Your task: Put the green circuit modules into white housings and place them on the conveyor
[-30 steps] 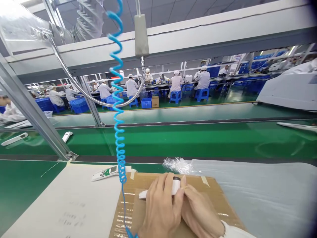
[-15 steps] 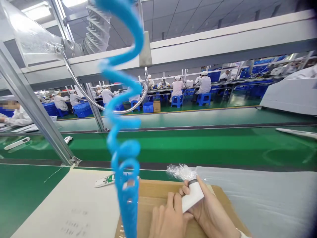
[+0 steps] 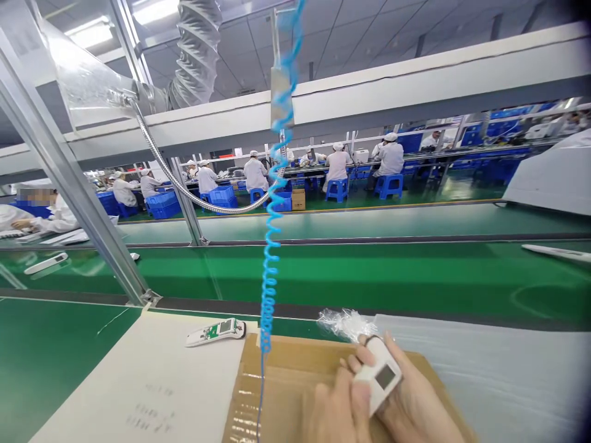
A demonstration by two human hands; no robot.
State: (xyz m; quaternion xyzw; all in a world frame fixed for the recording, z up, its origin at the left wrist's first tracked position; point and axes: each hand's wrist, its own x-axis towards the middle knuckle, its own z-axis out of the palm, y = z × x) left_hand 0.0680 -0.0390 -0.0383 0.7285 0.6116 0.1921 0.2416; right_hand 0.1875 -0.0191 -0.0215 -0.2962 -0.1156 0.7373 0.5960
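- Above cardboard (image 3: pixel 284 384): white device (image 3: pixel 384 374), clasped in right hand (image 3: pixel 415 397), pinched lower down by left hand (image 3: pixel 333 407)
- Pointing dark-end-first toward cardboard's far edge, with oblique long axis

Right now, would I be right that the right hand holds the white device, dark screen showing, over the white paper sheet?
Not the white paper sheet: the head view shows the right hand holding the white device, dark screen showing, over brown cardboard.
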